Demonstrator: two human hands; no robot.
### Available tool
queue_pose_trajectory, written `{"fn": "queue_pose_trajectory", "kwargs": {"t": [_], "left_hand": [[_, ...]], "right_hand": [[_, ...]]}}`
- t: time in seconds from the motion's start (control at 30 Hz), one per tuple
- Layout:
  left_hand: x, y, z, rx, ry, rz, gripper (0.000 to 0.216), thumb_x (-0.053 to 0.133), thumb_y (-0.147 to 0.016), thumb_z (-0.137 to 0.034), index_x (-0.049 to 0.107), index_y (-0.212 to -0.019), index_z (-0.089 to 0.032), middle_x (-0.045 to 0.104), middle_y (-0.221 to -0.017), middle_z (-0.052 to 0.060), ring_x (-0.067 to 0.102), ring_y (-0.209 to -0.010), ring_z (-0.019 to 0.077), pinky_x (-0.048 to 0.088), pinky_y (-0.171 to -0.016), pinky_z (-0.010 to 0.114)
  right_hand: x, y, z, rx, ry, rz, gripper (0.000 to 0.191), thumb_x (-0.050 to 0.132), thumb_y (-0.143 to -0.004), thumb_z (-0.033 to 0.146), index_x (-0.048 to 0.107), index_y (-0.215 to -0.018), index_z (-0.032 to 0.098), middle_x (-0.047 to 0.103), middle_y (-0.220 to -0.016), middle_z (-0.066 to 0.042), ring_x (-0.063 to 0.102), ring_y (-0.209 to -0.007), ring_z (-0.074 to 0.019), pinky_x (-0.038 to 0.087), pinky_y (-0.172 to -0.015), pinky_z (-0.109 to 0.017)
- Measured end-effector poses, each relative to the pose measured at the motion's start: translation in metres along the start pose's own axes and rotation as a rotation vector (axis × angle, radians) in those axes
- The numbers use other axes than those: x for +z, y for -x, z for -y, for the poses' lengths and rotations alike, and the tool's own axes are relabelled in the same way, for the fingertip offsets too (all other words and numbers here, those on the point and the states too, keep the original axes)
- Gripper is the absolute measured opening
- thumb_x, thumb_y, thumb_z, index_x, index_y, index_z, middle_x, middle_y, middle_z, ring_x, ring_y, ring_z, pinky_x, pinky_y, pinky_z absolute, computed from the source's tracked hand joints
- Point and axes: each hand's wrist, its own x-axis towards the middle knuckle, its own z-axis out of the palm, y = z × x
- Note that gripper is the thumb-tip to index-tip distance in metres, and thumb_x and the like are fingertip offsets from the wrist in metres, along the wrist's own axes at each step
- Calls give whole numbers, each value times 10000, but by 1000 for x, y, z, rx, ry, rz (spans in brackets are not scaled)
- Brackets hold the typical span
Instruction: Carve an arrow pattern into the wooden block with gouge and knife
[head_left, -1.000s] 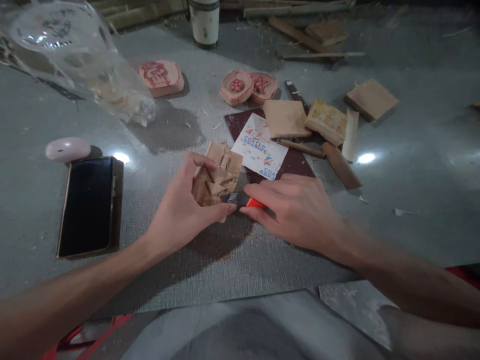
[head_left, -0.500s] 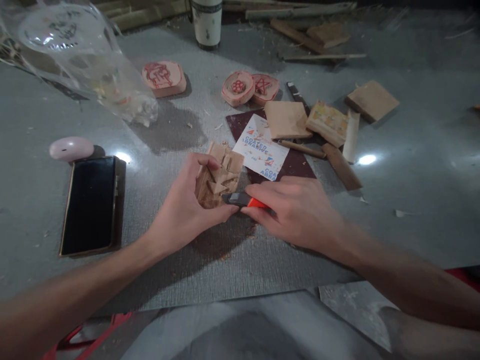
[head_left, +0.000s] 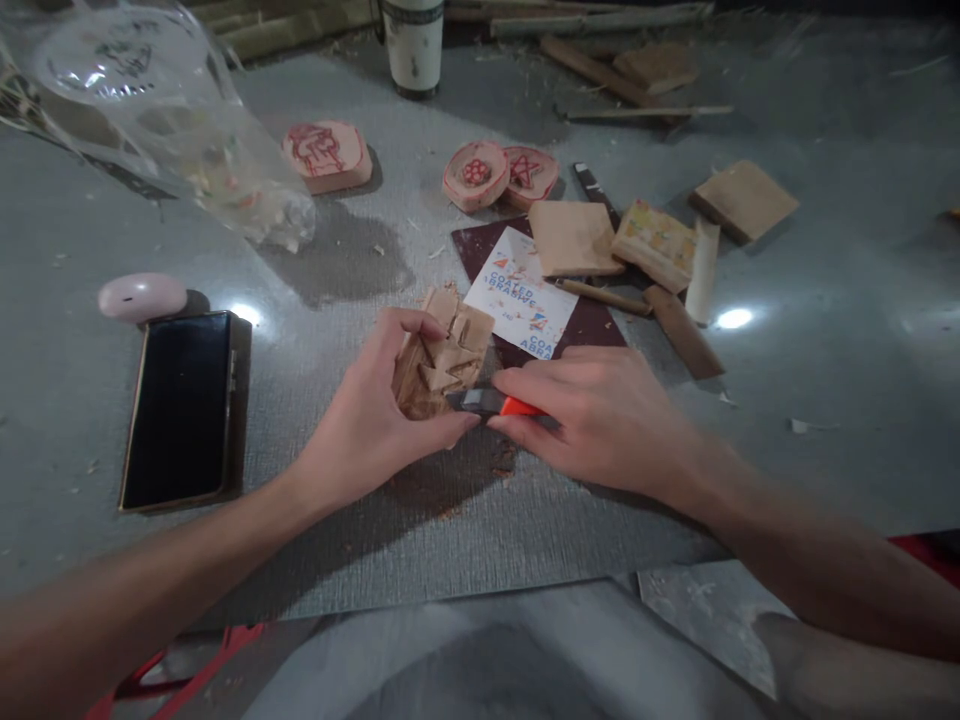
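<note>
My left hand is wrapped round a carved wooden block with raised triangular shapes, holding it tilted on the grey mat. My right hand grips an orange-handled utility knife. Its dark tip touches the lower right edge of the block, close to my left thumb. Brown wood dust lies on the mat just below the block.
A sheet of dark sandpaper with a white label lies behind the block. Several wood pieces and round carved stamps lie further back. A black phone and pink oval case sit left, a plastic bag back left.
The block has tipped slightly up and to the right in my left hand. The knife tip has stayed at its lower edge. More dust shows on the mat.
</note>
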Motion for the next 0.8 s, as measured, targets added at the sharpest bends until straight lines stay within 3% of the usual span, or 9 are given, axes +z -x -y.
{"fn": "queue_pose_trajectory", "kwargs": {"t": [0.43,0.8], "left_hand": [[-3,1,2,46,-136,-24,583,938,-771,-286,590,-1240,-291,753,-1201,14,760,-1033,219,614,-818,330],[0,0,-1,13,-61,-55,541,932,-756,-304,567,-1154,-280,733,-1067,-17,684,-824,163,568,-697,304]], "right_hand": [[-1,-1,0,21,-8,38,340,599,-1221,460,763,-1039,224,795,-855,0,615,-701,-186,262,-665,-383],[4,0,5,20,43,-36,363,619,-1231,512,798,-1123,215,828,-892,-18,653,-727,-201,274,-653,-376]]}}
